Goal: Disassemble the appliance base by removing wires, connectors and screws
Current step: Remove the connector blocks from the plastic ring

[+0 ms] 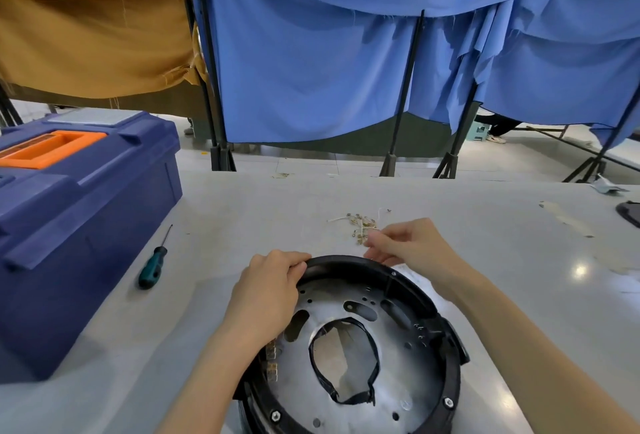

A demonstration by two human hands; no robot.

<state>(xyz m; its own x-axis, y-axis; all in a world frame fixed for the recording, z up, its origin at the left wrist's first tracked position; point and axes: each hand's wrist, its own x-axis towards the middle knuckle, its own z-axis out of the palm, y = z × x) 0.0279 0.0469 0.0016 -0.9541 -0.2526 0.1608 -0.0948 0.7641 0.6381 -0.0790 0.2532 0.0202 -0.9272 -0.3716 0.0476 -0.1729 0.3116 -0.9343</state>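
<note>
Hands are split between two jobs: my left hand [266, 290] curls its fingers over the far rim of the round black plastic appliance base [349, 264], which lies open side up on the pale grey tabletop [519, 260] close in front of me. My right hand [412, 243] hovers just beyond that rim, fingertips drawn together at the small heap of brass-coloured screws and wire scraps [360, 224]. Whether they pinch a piece I cannot tell.

I judge this to be the drop-off of a removed part. I would hold the base firmly with the left so it cannot slide, and add to the one heap so nothing rolls away. Hex-head screws sit in the black ring, and a loop of black tape [346, 361] edges the hole in the silver metal plate [408, 374], so work remains.

The green-and-black-handled screwdriver [154, 264] lies to the left, near a dark blue toolbox with an orange handle [86, 219]. Beyond the tabletop, blue cloth curtains [311, 70] and a mustard cloth curtain [86, 35] hang on black stands.
</note>
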